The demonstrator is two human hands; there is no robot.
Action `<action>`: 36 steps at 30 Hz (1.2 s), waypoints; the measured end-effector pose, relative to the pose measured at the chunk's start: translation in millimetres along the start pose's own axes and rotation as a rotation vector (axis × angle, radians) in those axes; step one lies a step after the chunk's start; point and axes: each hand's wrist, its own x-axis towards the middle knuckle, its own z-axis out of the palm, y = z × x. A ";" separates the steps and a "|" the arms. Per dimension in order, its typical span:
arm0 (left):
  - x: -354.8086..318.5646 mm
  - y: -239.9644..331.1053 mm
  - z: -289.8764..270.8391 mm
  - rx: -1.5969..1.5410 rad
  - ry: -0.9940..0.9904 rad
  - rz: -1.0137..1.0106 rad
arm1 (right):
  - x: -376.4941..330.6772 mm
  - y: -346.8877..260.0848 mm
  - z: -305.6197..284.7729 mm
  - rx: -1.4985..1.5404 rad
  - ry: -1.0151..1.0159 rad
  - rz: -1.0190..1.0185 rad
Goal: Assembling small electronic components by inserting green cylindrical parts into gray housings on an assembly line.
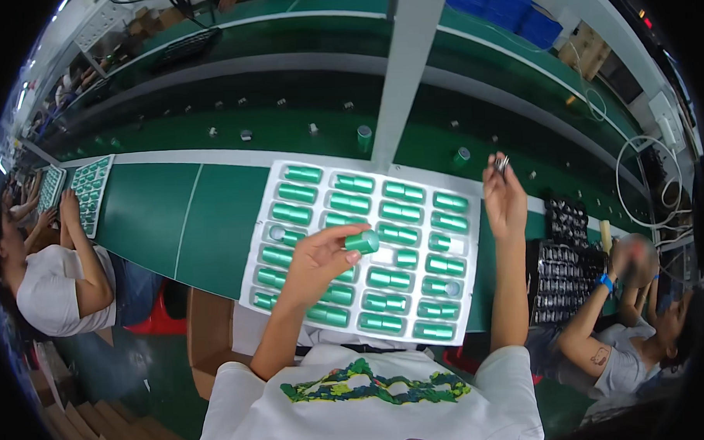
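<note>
Head view, looking down: left hand is closed around a green cylinder, gripped between thumb and fingertips, held just above the middle of a white moulded tray; the tray lies on the green bench top directly in front of the person, its pockets holding rows of similar green cylinders lying on their sides; a few pockets near the held cylinder are bare. Right hand is raised over the tray's right edge, fingers pinched on a small metal part; the part is too small to identify. Beyond the tray, two upright green cylinders stand on the dark conveyor belt, one left of a grey vertical post, one right of it. Black trays sit to the right; a second person at far left works over another tray.
</note>
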 end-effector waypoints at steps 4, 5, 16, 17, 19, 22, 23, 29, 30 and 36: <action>-4.8 -9.7 -3.4 -0.403 0.001 -0.105 | -52.6 39.3 61.5 -0.312 -0.018 0.127; -5.0 -9.7 -3.6 -0.477 -0.023 -0.150 | -61.6 42.1 66.2 -0.427 -0.062 0.175; -10.9 -10.8 22.0 -0.451 0.216 -0.035 | -107.0 83.7 126.8 -1.099 -0.493 -0.087; -11.5 -11.5 18.8 -0.457 0.200 -0.041 | -111.3 89.3 133.7 -1.114 -0.478 -0.123; -13.4 -11.7 20.1 -0.447 0.189 -0.054 | -114.0 94.2 131.4 -1.054 -0.428 -0.157; -13.4 -13.9 21.9 -0.422 0.161 -0.057 | -111.6 87.9 129.7 -1.294 -0.603 -0.351; -13.3 -15.8 22.4 -0.407 0.144 -0.059 | -111.8 87.6 129.6 -1.294 -0.607 -0.351; -10.7 -19.2 26.1 -0.363 0.118 -0.016 | -112.9 85.3 131.5 -1.381 -0.653 -0.336; -11.4 -19.1 24.8 -0.328 0.112 -0.009 | -114.0 83.5 133.6 -1.379 -0.664 -0.333; -14.5 -15.6 14.4 -0.182 0.004 -0.066 | -115.9 79.2 146.1 -1.499 -0.698 -0.264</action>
